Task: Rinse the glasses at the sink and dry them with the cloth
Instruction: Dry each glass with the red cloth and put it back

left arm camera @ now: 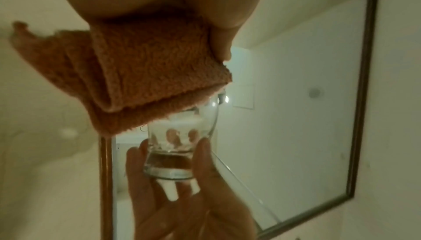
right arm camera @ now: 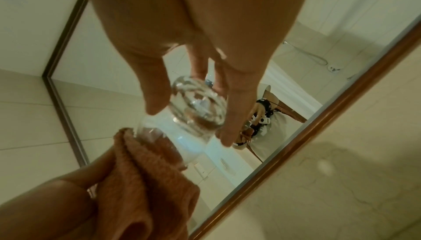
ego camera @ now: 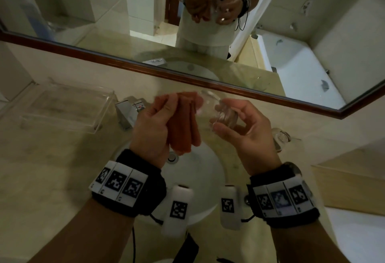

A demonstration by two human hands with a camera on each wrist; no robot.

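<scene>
Above the white sink [ego camera: 206, 181], my right hand [ego camera: 233, 123] grips a small clear glass [ego camera: 223, 112] by its thick base, mouth turned toward the left. The glass [left arm camera: 182, 146] tilts with its rim against a folded orange cloth [left arm camera: 145, 74]. My left hand [ego camera: 154, 121] holds that cloth [ego camera: 183, 125] bunched between thumb and fingers, with its loose end hanging over the sink. In the right wrist view the glass base [right arm camera: 198, 107] sits between my fingertips, and the cloth [right arm camera: 148, 180] meets the glass rim below it.
A second clear glass [ego camera: 280, 138] lies on the beige stone counter to the right. The chrome tap [ego camera: 130, 112] stands behind the sink, with a clear plastic tray [ego camera: 68, 106] to its left. A wood-framed mirror [ego camera: 208, 83] runs along the back wall.
</scene>
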